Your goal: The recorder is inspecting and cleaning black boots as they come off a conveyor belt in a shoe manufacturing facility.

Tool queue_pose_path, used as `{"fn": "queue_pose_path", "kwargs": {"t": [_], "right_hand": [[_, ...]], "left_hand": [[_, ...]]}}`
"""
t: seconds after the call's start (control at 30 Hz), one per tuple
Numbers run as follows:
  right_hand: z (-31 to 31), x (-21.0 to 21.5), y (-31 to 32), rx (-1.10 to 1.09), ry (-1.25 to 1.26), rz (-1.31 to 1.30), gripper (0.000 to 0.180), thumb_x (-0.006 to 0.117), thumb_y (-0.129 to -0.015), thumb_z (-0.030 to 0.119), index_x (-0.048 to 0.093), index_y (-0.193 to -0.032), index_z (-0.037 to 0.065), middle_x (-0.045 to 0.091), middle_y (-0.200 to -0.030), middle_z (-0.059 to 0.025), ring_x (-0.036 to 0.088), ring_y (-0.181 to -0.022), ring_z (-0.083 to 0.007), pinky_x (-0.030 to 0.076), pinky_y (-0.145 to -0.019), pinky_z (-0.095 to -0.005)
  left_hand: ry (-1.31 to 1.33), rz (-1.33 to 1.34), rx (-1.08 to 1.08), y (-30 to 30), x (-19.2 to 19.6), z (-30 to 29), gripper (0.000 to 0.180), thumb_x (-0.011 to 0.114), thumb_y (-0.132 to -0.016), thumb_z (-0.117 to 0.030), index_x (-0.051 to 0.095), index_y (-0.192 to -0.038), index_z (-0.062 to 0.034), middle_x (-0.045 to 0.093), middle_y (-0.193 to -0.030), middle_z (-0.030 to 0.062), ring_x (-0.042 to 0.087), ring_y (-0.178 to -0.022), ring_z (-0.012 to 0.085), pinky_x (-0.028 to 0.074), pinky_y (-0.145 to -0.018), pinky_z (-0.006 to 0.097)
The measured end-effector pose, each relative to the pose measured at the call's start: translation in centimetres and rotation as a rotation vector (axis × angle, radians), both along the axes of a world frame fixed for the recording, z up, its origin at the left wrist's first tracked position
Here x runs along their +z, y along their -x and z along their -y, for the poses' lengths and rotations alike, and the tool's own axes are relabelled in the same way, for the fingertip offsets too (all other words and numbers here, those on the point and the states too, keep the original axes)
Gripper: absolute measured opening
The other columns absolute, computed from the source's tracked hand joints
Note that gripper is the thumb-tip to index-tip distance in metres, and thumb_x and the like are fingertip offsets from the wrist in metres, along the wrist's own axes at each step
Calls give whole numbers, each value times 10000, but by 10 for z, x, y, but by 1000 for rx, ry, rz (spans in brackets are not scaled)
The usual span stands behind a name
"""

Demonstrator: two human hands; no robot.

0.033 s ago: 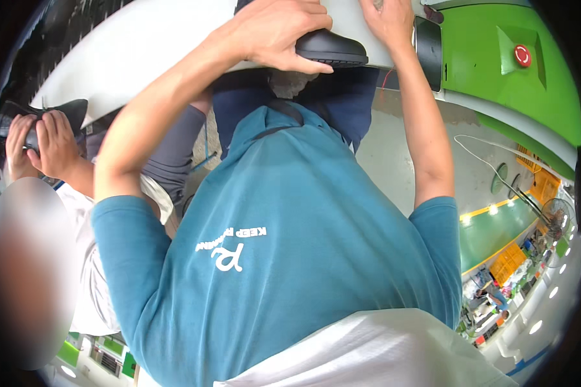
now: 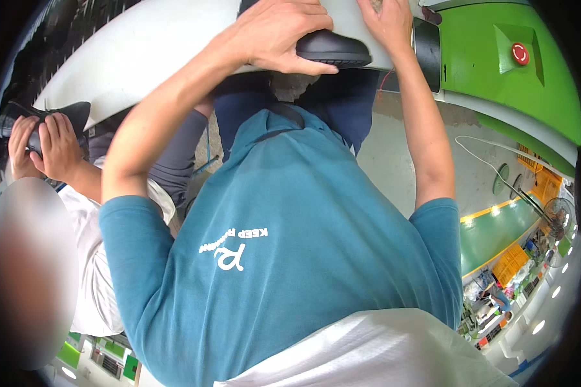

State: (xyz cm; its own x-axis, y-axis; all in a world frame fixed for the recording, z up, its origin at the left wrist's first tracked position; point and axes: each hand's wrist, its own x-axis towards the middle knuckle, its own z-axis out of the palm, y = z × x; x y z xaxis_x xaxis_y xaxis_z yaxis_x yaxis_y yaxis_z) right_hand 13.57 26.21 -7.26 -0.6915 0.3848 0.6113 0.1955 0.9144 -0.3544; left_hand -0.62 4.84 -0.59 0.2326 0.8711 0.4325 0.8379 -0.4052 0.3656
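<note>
Head view: black shoe [image 2: 332, 45] seen at the white table's [image 2: 142, 58] near edge, grasped by the left hand [image 2: 283, 33]; judged light, smooth, firm-soled, best gripped low across the toe. Whether anything is held by the right hand [image 2: 390, 27] cannot be told.

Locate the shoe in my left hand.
In the head view, the black shoe is near top centre, at the edge of the white worktop, between your left hand and right hand.

White table [image 2: 142, 55] (black shoe [image 2: 332, 48] at edge)
</note>
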Motion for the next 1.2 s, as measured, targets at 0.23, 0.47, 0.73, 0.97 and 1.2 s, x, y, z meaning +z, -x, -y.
{"fn": "queue_pose_path", "kwargs": {"t": [0.23,0.47,0.73,0.97,1.2], "right_hand": [[-12,-16,-1,88,215,-51,301,729,-971,218,684,-1148,-20,662,-1040,-178,688,-928,-322,557,-841,-396],[4,-9,13,4,460,-24,273,775,-912,58,669,-1142,-44,655,-1071,-163,713,-968,-284,583,-843,-350],[90,70,18,476,259,60,344,841,-864,172,717,-1137,4,713,-1176,-175,734,-1032,-349,597,-896,-407],[119,38,15,573,205,54,434,900,-792,197,742,-1147,3,729,-1239,-177,724,-1134,-361,602,-960,-418],[122,52,8,604,187,27,404,891,-792,171,739,-1125,0,722,-1252,-184,716,-1169,-374,603,-980,-440]], "left_hand": [[-306,1294,449,-47,13,51,603,891,-770,-256,675,-1261,18,687,-1204,184,668,-1186,326,492,-1068,430],[-340,1149,523,-11,-44,126,718,794,-837,115,480,-1478,30,650,-1336,229,664,-1206,277,534,-1085,394],[-338,349,895,-10,-54,133,529,908,-761,-222,732,-1241,-88,683,-1257,105,640,-1172,261,462,-1068,412],[-270,122,925,-24,-43,104,527,955,-721,-247,767,-1190,-97,732,-1202,81,663,-1117,264,469,-1015,381],[-460,55,988,-8,-80,107,601,979,-625,-471,792,-1099,-152,748,-1045,-36,627,-929,196,431,-865,356]]}}
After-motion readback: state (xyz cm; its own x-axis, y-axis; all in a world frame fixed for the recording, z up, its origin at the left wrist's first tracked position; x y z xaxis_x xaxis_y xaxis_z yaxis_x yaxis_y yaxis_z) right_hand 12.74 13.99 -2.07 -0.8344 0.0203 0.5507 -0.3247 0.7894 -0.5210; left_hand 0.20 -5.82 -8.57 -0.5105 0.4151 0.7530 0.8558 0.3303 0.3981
